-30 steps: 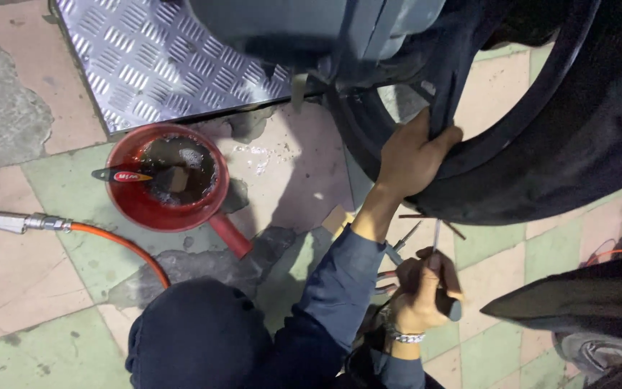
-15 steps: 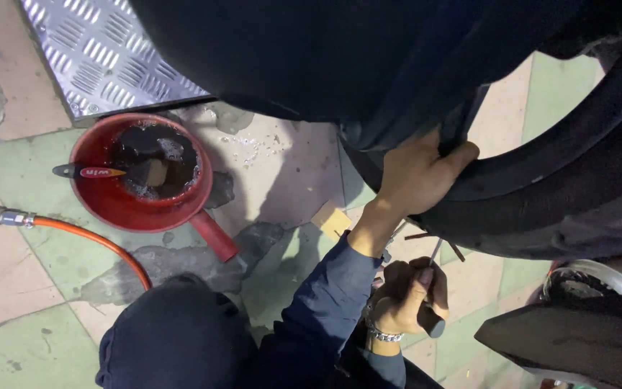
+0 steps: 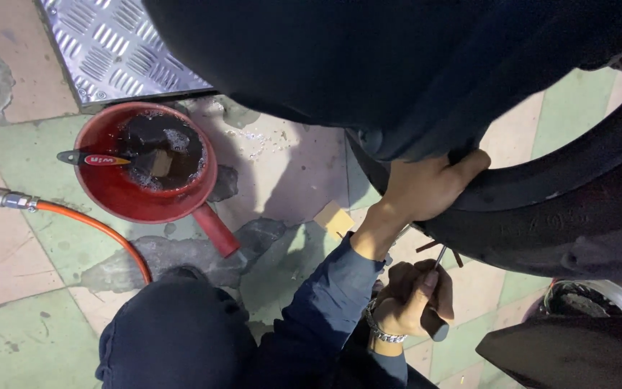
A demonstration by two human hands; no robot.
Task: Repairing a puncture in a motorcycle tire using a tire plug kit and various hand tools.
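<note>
Hose (image 3: 88, 223) with metal nozzle lies far left of tyre (image 3: 541, 209), on tiled floor (image 3: 23, 259). Red pan (image 3: 145, 169) with dark liquid and brush left of tyre, below checker plate (image 3: 116, 50). Left hand (image 3: 426, 189) wraps tyre's edge, fingers curled tight over rubber. Right hand (image 3: 415, 295) just under tyre, fist closed round tool (image 3: 437, 288) handle, thin shaft touching tyre's underside. Silver rim (image 3: 599, 299) below tyre, far right.
</note>
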